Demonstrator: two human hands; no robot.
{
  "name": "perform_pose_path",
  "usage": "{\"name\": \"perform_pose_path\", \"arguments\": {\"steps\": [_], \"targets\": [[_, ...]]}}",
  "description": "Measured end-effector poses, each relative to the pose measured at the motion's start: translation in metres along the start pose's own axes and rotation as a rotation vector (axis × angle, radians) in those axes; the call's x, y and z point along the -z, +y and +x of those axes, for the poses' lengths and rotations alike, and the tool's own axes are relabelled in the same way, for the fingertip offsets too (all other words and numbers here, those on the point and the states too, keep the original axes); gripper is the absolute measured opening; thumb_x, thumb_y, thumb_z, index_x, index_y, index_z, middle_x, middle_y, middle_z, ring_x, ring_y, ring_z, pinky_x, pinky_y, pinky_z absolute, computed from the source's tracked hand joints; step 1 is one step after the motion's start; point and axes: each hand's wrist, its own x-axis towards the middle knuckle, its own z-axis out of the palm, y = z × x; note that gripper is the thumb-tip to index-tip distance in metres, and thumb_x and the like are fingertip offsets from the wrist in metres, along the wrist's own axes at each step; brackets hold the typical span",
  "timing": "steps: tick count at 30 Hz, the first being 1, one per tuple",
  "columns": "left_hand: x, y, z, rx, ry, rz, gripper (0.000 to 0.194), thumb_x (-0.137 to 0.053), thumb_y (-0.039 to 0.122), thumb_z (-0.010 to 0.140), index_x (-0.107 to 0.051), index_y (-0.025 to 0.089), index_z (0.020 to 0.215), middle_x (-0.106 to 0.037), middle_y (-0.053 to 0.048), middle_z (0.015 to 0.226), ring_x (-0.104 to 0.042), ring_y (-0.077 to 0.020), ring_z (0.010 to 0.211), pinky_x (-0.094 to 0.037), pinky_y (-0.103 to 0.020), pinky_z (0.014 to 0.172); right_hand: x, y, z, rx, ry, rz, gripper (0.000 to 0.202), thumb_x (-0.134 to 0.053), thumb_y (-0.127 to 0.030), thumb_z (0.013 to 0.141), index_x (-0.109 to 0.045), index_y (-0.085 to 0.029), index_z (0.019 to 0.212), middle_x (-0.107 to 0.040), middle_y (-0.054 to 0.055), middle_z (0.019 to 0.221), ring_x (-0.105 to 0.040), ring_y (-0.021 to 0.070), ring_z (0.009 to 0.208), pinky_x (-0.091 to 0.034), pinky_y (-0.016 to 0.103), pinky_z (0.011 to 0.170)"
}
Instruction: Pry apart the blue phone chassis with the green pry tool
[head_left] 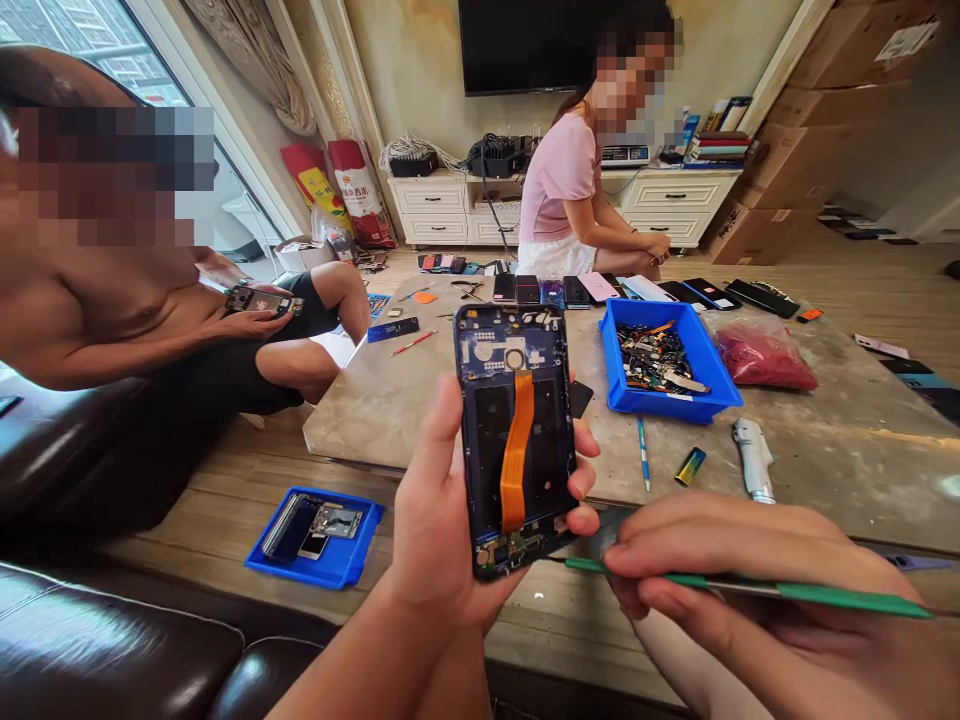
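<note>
My left hand (439, 520) holds an opened blue phone (516, 430) upright, back cover off, with an orange flex cable (516, 450) running down its middle. My right hand (720, 570) grips a thin green-handled tool (825, 595) that lies level, its tip near the phone's lower right corner. Both hands are in front of the near edge of a marble table (862, 450).
A blue bin of phone parts (705, 350), a red bag (765, 358), a lighter (690, 466), a pen (643, 452), a grey tool (754, 458) and several phones lie on the table. A blue tray (337, 570) rests on the floor. Two other people sit nearby; one holds a phone.
</note>
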Motion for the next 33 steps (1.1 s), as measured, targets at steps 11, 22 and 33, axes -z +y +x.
{"name": "perform_pose_path", "arguments": {"steps": [11,22,33], "targets": [[0.011,-0.015,0.000,0.269,-0.003,0.041,0.073,-0.030,0.068,0.101,-0.074,0.010,0.105,-0.069,-0.013,0.093,-0.065,-0.0219,0.076,-0.056,-0.035,0.072,-0.012,0.003,0.000,-0.430,-0.129,0.508,0.012,-0.070,-0.026,0.098,-0.077,-0.020,0.091,-0.072,0.001,0.077,-0.071,0.0112,0.063,-0.060,0.015,0.060],[0.014,-0.011,-0.005,0.220,0.005,-0.062,0.074,-0.029,0.074,0.098,-0.066,0.015,0.122,-0.059,-0.011,0.098,-0.059,-0.0198,0.081,-0.049,-0.028,0.067,-0.021,0.001,-0.009,-0.124,-0.019,0.185,0.009,-0.069,-0.022,0.098,-0.077,-0.023,0.099,-0.075,0.001,0.087,-0.073,0.0124,0.077,-0.061,0.017,0.076],[0.016,-0.001,-0.008,-0.024,0.118,-0.021,0.071,-0.026,0.070,0.100,-0.063,0.015,0.127,-0.058,-0.009,0.097,-0.056,-0.0192,0.079,-0.052,-0.033,0.067,-0.032,-0.003,-0.021,0.190,0.034,-0.039,0.038,-0.069,-0.003,0.090,-0.073,-0.022,0.121,-0.077,0.003,0.107,-0.076,0.0144,0.091,-0.062,0.014,0.085]]}}
